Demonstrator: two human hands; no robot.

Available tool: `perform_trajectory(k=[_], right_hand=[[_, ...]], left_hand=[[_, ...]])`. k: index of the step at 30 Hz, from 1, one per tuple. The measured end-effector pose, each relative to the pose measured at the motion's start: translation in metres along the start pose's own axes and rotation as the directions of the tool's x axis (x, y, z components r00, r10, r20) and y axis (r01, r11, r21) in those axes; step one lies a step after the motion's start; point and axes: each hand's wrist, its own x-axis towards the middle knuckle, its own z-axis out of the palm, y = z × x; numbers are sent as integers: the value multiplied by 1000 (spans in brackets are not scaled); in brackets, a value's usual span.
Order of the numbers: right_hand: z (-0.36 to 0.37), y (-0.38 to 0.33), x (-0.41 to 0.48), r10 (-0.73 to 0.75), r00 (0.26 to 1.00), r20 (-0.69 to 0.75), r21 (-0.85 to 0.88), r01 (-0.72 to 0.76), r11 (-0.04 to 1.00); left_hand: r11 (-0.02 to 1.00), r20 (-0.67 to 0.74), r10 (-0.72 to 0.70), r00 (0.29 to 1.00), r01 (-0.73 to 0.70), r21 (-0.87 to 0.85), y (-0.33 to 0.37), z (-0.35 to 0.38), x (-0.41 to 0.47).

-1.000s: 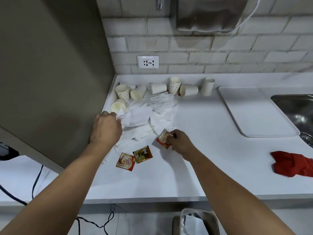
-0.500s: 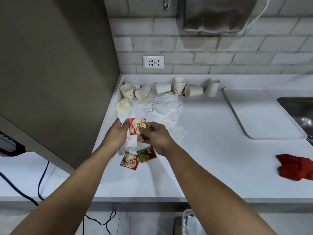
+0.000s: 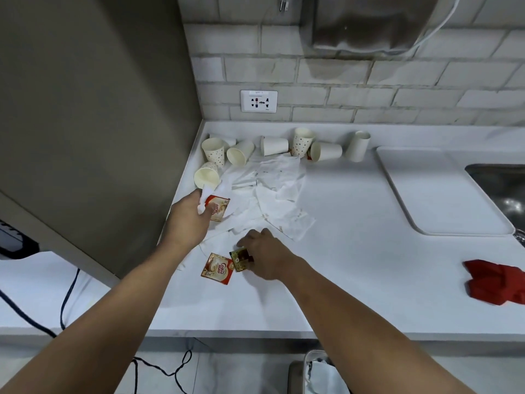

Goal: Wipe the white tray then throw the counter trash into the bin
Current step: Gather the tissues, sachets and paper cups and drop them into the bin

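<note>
cups crowd back, bare counter right

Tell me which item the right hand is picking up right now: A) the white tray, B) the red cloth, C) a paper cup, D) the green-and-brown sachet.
D: the right hand pinches the green-and-brown sachet lying on the counter near its front edge, while the left hand holds a red-and-white sachet.
</note>
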Motion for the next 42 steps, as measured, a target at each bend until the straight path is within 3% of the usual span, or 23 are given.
perform_trajectory(k=[4, 11, 13, 17, 21, 24, 29, 35, 38, 42], right_hand=[[7, 4, -2, 24, 999, 27, -8, -24, 1000], [-20, 17, 4, 131, 973, 188, 249, -176, 952], [-36, 25, 7, 165, 966, 197, 242, -211, 947], [-67, 50, 17, 305, 951, 46, 320, -303, 898], [-63, 73, 32, 509, 858, -65, 112, -501, 858], [-45, 85, 40, 623, 779, -77, 166, -606, 778], [-34, 89, 51, 624, 777, -80, 111, -615, 780], [-45, 93, 58, 608, 794, 17, 371, -570, 733], [-62, 97, 54, 567, 813, 136, 433, -563, 704], [-99, 106, 44, 452, 866, 215, 329, -499, 801]], left_hand=[[986, -42, 75, 996, -68, 152, -2, -2, 7], [979, -41, 118, 992, -109, 172, -3, -3, 10], [980, -26, 115, 993, -109, 167, -6, -2, 10], [977, -12, 124, 992, -120, 178, -10, 0, 9], [978, -9, 108, 994, -104, 182, -13, 6, 11], [977, 4, 116, 993, -115, 178, -13, 9, 13], [974, 29, 118, 993, -121, 189, -14, 8, 18], [971, 60, 105, 993, -115, 209, -15, 8, 24], [971, 58, 99, 993, -109, 211, -16, 7, 28], [976, 50, 83, 995, -91, 196, -15, 9, 29]])
